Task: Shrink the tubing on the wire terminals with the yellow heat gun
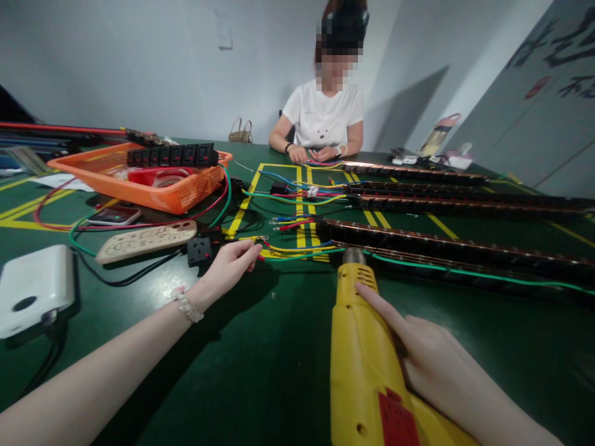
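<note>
My right hand (418, 353) grips a yellow heat gun (362, 347), index finger laid along its body, with the metal nozzle aimed at wire ends on the green table (279, 347). Reaching forward, my left hand (230, 263) pinches the end of a wire bundle (297, 249) of yellow, green and blue leads with a red sleeve near the fingertips. The wires run right to a long black power strip (441, 244).
An orange basket (139, 183) with black switch strips sits back left. A beige socket strip (146, 240), a white box (32, 288) and a phone (114, 215) lie left. More long strips (465, 201) lie right. A person in white sits opposite, hands (316, 153) on wires.
</note>
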The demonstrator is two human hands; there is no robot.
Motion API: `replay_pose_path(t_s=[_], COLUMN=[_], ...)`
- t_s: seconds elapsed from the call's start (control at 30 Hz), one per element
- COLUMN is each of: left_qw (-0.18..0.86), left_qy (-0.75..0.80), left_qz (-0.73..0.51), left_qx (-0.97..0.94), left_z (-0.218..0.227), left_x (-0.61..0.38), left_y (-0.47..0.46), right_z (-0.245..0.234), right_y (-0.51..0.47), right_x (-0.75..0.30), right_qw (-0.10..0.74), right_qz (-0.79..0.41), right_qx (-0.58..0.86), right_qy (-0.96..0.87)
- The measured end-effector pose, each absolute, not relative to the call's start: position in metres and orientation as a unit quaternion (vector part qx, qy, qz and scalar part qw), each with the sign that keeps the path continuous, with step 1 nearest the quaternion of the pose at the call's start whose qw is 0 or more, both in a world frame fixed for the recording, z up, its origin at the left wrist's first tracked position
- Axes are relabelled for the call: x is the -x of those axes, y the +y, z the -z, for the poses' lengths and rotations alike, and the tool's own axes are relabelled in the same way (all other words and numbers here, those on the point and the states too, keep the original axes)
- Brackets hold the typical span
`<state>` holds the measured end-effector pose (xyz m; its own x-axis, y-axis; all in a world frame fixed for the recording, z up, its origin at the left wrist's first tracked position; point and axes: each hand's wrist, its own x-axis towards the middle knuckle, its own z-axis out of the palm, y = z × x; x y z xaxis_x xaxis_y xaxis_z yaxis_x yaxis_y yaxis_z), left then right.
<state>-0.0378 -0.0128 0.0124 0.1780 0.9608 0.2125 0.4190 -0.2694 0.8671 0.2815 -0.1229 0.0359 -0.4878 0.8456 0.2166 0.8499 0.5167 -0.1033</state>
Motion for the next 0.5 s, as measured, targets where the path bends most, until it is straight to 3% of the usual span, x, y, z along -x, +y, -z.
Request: replay_pose_path(t_s=[0.5], left_qw=[0.344], left_qy=[0.498], left_qz=[-0.422], left_qx=[-0.675], left_z=[-0.0086], left_x=[0.0371], left_y=[-0.0118], right_z=[-0.0341], right_y=[-0.1217], right_x=[-0.2799], right_qw=[0.141], right_qz=[-0.084], right_qx=[0.649], right_qy=[-0.743])
